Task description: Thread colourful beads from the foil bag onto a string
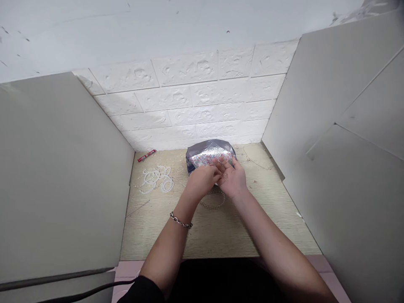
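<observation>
Glittery bag point(210, 152) at mid far edge of bench point(217, 237): picking from palm apparently being done.
Left hand point(202, 180) bunched at the right hand point(233, 180), palm up, fingers uncurled; whether anything is pinched can't be told. Steady palm, fine pinch judged needed next.

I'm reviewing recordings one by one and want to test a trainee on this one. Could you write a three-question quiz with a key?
1. True or false: the silver-coloured chain-link bracelet is worn on the person's left wrist.
2. Which is turned palm up, the left hand or the right hand?
3. Where does the heap of white beaded strings lie?
A. To the right of the shiny, clear plastic bag with multicoloured contents
B. To the left of that bag
C. On top of that bag

Key: 1. True. 2. The right hand. 3. B.
</observation>
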Motion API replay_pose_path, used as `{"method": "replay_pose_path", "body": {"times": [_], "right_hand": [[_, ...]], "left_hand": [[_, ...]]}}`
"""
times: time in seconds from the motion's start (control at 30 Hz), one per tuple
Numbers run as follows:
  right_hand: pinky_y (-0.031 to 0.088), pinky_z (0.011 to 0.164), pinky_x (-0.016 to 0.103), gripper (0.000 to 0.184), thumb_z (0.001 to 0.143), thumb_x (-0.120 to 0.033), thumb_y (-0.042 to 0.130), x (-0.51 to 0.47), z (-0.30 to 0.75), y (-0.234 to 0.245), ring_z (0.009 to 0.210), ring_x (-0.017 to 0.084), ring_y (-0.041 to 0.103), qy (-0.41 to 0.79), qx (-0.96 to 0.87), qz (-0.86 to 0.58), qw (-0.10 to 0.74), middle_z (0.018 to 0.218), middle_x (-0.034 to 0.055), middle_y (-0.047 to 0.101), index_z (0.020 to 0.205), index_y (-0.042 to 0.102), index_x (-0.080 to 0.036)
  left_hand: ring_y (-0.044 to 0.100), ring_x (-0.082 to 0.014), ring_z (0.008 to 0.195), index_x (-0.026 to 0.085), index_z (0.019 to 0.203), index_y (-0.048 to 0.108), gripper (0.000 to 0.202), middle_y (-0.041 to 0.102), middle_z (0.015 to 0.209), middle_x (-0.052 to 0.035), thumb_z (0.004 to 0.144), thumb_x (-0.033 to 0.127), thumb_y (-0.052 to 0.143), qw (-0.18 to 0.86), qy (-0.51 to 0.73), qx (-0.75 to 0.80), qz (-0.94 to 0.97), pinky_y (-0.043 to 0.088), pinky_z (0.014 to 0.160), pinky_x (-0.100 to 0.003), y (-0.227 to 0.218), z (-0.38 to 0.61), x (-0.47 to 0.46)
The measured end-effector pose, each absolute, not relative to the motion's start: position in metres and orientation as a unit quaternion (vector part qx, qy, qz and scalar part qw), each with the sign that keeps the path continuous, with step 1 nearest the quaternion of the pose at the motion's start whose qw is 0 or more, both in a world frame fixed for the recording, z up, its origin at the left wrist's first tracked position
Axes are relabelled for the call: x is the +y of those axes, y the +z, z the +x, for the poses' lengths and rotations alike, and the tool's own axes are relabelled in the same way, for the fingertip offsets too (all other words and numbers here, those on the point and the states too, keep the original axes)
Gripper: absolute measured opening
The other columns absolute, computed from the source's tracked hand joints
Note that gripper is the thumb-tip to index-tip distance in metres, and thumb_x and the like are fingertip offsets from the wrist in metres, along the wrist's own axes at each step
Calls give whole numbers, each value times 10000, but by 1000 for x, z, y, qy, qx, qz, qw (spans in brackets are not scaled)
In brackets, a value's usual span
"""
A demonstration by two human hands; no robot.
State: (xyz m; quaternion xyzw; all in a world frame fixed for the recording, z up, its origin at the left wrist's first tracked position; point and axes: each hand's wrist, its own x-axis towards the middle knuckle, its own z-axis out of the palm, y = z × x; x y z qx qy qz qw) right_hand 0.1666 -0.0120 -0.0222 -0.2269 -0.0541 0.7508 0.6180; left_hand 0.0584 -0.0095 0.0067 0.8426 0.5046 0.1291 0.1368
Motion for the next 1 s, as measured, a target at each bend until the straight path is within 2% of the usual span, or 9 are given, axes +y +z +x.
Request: {"method": "replay_pose_path", "body": {"times": [0.13,0.33,0.5,0.67,0.83,1.0], "right_hand": [[426,409,225,277,762,-375,378,-11,167,-22,568,144,587,750,-49,-229,619,709,76,647,773,530,-143],[493,552,273,264,768,-345,380,-8,167,-24,659,166,609,733,-35,-231,639,702,90,643,771,539,-134],[497,624,300,303,769,-374,358,-9,167,-26,753,196,609,739,-36,-228,632,734,102,647,772,544,-136],[501,619,321,418,799,-432,235,-11,165,-23,770,192,605,738,-45,-208,640,778,129,641,793,532,-138],[497,620,301,463,785,-469,264,-13,163,-24,790,196,599,749,-62,-200,628,844,157,634,824,550,-108],[492,612,297,475,779,-485,273,-14,163,-23,813,209,595,760,-60,-198,616,852,155,636,825,559,-109]], "left_hand": [[522,-147,605,180,678,627,206,612,656,-44,718,256,439,135,139,493,848,341,544,-237,5,59,-9],[542,-141,637,212,794,642,232,639,712,-29,741,301,434,162,204,464,847,356,564,-234,4,65,-7],[551,-147,729,249,844,650,236,646,817,-21,748,293,438,175,182,434,865,371,616,-233,2,64,-6],[552,-155,703,253,915,623,322,637,838,-41,802,330,331,96,156,462,868,359,587,-244,3,63,-8],[541,-154,662,225,865,617,312,627,770,-39,809,312,322,16,115,484,867,348,536,-239,9,63,-16],[536,-137,651,205,782,617,246,619,746,-30,790,252,375,-16,103,441,891,332,512,-226,11,61,-17]]}}
